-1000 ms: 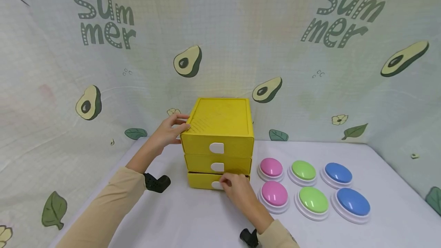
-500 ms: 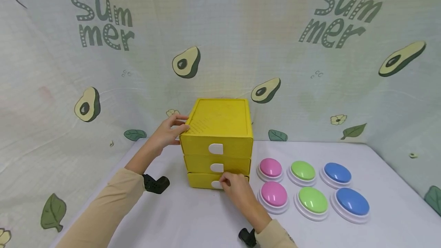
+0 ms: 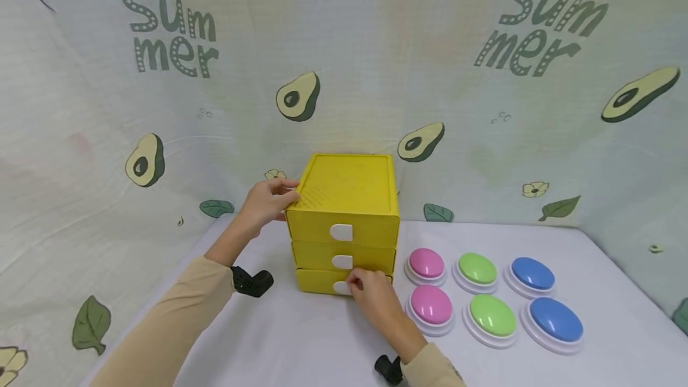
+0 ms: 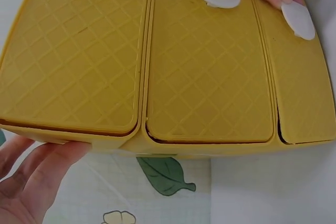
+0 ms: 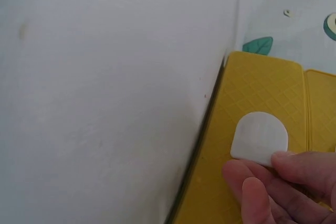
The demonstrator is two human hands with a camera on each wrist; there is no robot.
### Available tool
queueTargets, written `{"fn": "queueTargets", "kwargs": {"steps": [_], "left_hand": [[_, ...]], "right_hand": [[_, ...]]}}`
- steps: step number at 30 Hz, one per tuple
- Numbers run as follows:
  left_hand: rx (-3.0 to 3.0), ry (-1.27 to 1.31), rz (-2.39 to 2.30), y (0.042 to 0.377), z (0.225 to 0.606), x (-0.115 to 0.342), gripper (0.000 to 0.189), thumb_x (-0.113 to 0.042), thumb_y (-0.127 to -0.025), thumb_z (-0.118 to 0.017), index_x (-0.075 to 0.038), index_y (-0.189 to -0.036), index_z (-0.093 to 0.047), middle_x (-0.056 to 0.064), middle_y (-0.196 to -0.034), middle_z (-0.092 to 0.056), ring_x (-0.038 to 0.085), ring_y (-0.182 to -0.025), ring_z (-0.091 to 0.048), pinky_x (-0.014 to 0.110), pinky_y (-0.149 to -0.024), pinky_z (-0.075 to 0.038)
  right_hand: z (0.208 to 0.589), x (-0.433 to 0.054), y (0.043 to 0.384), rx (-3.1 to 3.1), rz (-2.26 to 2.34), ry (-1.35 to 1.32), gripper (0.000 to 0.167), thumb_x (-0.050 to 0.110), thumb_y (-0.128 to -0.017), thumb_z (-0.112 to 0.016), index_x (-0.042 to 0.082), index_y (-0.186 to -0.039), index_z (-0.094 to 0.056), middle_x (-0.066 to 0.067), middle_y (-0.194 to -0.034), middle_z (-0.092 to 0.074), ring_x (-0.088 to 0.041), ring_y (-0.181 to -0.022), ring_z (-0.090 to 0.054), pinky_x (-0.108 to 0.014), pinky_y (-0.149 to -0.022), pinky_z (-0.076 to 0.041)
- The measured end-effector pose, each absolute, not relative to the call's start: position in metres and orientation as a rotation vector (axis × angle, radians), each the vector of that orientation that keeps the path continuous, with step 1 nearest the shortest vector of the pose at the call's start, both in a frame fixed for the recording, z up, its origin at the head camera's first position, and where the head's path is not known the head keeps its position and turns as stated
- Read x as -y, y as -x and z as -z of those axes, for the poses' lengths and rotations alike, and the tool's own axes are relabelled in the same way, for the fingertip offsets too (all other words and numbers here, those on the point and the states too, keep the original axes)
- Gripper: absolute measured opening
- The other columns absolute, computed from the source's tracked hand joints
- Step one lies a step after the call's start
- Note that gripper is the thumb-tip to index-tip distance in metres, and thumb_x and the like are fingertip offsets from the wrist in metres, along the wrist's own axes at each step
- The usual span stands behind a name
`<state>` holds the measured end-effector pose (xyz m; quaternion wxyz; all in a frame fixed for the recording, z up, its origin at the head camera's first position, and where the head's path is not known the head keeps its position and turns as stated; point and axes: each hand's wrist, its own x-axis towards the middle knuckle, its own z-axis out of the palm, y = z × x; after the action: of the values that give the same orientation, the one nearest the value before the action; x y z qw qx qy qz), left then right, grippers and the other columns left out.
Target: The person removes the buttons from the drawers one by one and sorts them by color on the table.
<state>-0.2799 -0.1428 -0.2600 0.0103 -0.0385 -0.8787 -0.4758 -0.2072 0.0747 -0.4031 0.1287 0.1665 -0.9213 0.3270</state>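
A yellow box with three stacked drawers stands on the table, each drawer front bearing a white tab handle. My left hand rests against its upper left edge, fingertips at the top and side; in the left wrist view the fingers lie fairly straight along the box's side. With thumb and fingers, my right hand pinches the white handle of the bottom drawer. That drawer's front sits almost level with the two above, a thin dark gap showing at its edge.
Right of the box are two rows of push buttons on white bases: pink, green and blue. They stand close to my right hand. A cloth printed with avocados hangs behind the white table.
The dark gap above the bottom drawer has narrowed, its front now nearly level with the others. Both hands keep their places on the box; the head view has shifted slightly.
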Motion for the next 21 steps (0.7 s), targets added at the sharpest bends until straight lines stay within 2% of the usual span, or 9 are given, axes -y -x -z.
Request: {"fn": "queueTargets", "kwargs": {"steps": [16, 19, 21], "left_hand": [[2.776, 0.118, 1.513, 0.28, 0.256, 0.137, 0.044, -0.024, -0.09, -0.056, -0.013, -0.132, -0.05, 0.012, -0.125, -0.054, 0.028, -0.101, -0.059, 0.036, -0.079, -0.056], [2.783, 0.117, 1.532, 0.28, 0.256, 0.138, 0.045, -0.024, -0.091, -0.055, -0.013, -0.134, -0.048, 0.012, -0.127, -0.052, 0.029, -0.104, -0.058, 0.038, -0.081, -0.056], [2.789, 0.133, 1.531, 0.278, 0.257, 0.139, 0.046, -0.025, -0.092, -0.054, -0.013, -0.135, -0.046, 0.014, -0.129, -0.05, 0.03, -0.106, -0.058, 0.039, -0.083, -0.055]], "right_hand": [[0.409, -0.077, 0.208, 2.63, -0.885, -0.461, 0.005, 0.012, -0.086, -0.065, 0.01, -0.083, -0.068, 0.003, -0.073, -0.066, -0.005, -0.061, -0.052, -0.019, -0.058, -0.049], [0.403, -0.079, 0.206, 2.716, -0.9, -0.505, 0.005, 0.012, -0.085, -0.065, 0.009, -0.089, -0.067, 0.002, -0.071, -0.064, -0.007, -0.063, -0.053, -0.02, -0.059, -0.049], [0.397, -0.082, 0.203, 2.795, -0.906, -0.563, 0.014, 0.014, -0.084, -0.066, 0.007, -0.096, -0.065, -0.001, -0.077, -0.066, -0.01, -0.068, -0.058, -0.022, -0.063, -0.051]]}}
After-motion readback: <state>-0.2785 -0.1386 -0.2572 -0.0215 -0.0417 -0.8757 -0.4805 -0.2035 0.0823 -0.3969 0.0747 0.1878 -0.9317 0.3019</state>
